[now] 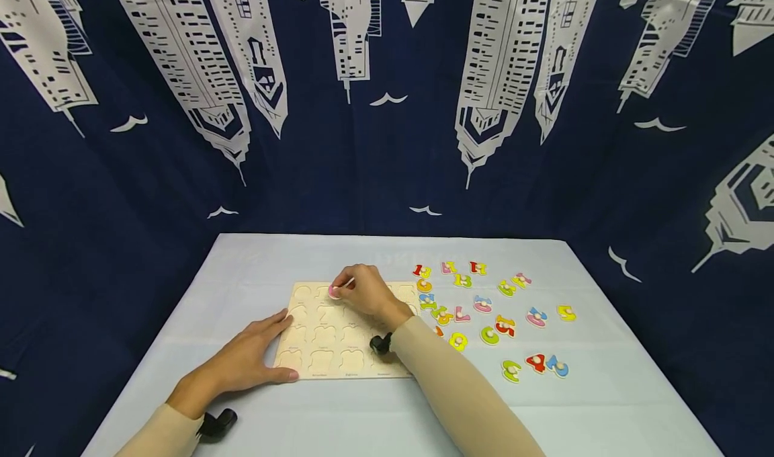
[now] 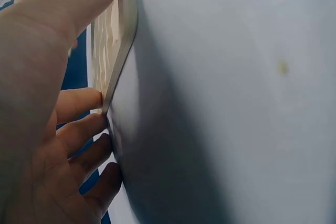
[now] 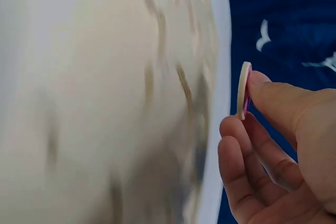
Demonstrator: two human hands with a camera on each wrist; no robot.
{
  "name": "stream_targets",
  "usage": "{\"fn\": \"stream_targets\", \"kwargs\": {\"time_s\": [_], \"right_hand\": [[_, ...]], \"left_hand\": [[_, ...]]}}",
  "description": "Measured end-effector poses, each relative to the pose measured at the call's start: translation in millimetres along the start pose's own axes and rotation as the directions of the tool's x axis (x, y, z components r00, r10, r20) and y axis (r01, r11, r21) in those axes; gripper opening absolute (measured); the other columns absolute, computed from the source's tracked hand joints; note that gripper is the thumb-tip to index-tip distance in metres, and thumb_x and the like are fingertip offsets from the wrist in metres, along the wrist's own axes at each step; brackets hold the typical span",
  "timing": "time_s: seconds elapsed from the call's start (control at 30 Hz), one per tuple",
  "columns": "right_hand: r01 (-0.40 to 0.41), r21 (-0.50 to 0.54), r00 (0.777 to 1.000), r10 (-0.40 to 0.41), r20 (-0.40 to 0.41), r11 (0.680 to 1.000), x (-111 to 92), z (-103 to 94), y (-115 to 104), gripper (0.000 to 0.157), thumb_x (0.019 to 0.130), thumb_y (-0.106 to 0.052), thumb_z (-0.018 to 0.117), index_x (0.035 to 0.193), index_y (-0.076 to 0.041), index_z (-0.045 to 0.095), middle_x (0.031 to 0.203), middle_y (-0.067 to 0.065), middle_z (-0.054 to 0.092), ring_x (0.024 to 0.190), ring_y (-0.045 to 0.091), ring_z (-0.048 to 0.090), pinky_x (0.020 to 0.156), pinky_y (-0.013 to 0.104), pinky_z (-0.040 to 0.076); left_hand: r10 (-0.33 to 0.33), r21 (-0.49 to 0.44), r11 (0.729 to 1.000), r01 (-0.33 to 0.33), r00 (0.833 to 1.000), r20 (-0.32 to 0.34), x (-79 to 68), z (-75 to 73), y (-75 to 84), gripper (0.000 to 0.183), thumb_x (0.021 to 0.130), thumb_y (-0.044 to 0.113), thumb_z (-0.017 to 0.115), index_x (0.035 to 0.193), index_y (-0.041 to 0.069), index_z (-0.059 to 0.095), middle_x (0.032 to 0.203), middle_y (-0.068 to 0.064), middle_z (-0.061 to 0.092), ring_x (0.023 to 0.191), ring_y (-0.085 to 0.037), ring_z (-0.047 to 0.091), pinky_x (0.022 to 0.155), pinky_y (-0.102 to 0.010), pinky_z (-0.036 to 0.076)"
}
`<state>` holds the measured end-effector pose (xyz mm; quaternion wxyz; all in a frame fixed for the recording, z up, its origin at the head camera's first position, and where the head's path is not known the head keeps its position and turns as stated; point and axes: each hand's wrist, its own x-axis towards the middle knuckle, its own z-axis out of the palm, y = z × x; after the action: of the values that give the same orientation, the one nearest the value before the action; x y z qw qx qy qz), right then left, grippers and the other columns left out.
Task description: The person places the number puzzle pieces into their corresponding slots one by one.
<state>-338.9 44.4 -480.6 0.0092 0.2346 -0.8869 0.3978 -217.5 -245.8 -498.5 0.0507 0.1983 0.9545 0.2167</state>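
Note:
A pale wooden puzzle board (image 1: 336, 369) with number-shaped recesses lies flat on the table. My left hand (image 1: 244, 355) rests at its left side, the thumb on the near left corner and the fingertips against the edge. In the left wrist view, the fingers touch the board's rim (image 2: 122, 51) and are spread slightly. Over the board's far part, my right hand (image 1: 369, 296) pinches a small pink puzzle piece (image 1: 332, 292) between thumb and fingers. The right wrist view shows that piece (image 3: 243, 91) edge-on and apart from the board; its number cannot be read.
Several coloured number pieces lie scattered right of the board, among them a red 4 (image 1: 535, 363), a green 3 (image 1: 510, 371) and a yellow 5 (image 1: 566, 313). A white cloth covers the table (image 1: 338, 417). Behind hangs a dark blue curtain (image 1: 363, 154) with white buildings.

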Motion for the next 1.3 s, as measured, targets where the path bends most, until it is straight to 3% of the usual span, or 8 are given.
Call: {"fn": "stream_targets", "kwargs": {"time_s": [0.2, 0.53, 0.87, 1.03, 1.3], "right_hand": [[-0.024, -0.014, 1.000, 0.024, 0.001, 1.000, 20.9, 34.8, -17.0, 0.006, 0.103, -0.017, 0.092, 0.102, -0.012, 0.090, 0.100, 0.000, 0.088, 0.086, 0.003, 0.067, 0.082, 0.020, 0.060], [-0.110, -0.031, 0.994, 0.109, -0.030, 0.993, 40.6, 66.3, -29.1, 0.008, 0.103, -0.021, 0.092, 0.097, -0.015, 0.092, 0.094, -0.005, 0.087, 0.084, 0.002, 0.068, 0.080, 0.019, 0.059], [-0.172, -0.039, 0.985, 0.171, -0.036, 0.984, 45.2, 75.6, -35.2, 0.007, 0.100, -0.026, 0.096, 0.098, -0.021, 0.093, 0.100, -0.007, 0.089, 0.093, 0.005, 0.075, 0.088, 0.025, 0.063], [-0.135, -0.041, 0.991, 0.136, 0.020, 0.990, 43.1, 71.6, -33.8, 0.008, 0.103, -0.025, 0.093, 0.106, -0.018, 0.094, 0.106, -0.004, 0.089, 0.098, 0.009, 0.075, 0.093, 0.028, 0.065], [-0.048, -0.078, 0.994, 0.055, 0.095, 0.996, 34.4, 50.9, -19.2, 0.026, 0.108, -0.021, 0.085, 0.131, -0.011, 0.087, 0.129, 0.006, 0.084, 0.120, 0.020, 0.077, 0.111, 0.037, 0.065]], "left_hand": [[0.012, -0.003, 1.000, -0.012, 1.000, -0.003, -2.4, 0.5, -1.0, 0.122, 0.086, 0.072, 0.096, 0.175, 0.003, 0.050, 0.188, -0.020, 0.043, 0.166, -0.052, 0.049, 0.129, -0.075, 0.048], [0.027, 0.006, 1.000, -0.027, 1.000, -0.013, -2.9, 0.6, -3.3, 0.122, 0.087, 0.075, 0.094, 0.176, 0.004, 0.049, 0.188, -0.019, 0.043, 0.165, -0.051, 0.051, 0.128, -0.072, 0.051], [0.029, 0.015, 0.999, -0.029, 0.999, -0.024, -4.7, -1.9, -4.5, 0.122, 0.088, 0.074, 0.094, 0.175, 0.003, 0.049, 0.187, -0.019, 0.044, 0.164, -0.049, 0.052, 0.128, -0.071, 0.051], [0.027, 0.018, 0.999, -0.027, 0.999, -0.020, -5.1, -0.7, -7.0, 0.122, 0.088, 0.075, 0.094, 0.175, 0.003, 0.050, 0.187, -0.019, 0.044, 0.165, -0.049, 0.052, 0.128, -0.071, 0.051], [0.018, 0.009, 1.000, -0.018, 1.000, -0.014, 0.6, 0.2, -5.9, 0.123, 0.086, 0.075, 0.095, 0.175, 0.003, 0.049, 0.188, -0.018, 0.043, 0.165, -0.048, 0.051, 0.131, -0.072, 0.048]]}}
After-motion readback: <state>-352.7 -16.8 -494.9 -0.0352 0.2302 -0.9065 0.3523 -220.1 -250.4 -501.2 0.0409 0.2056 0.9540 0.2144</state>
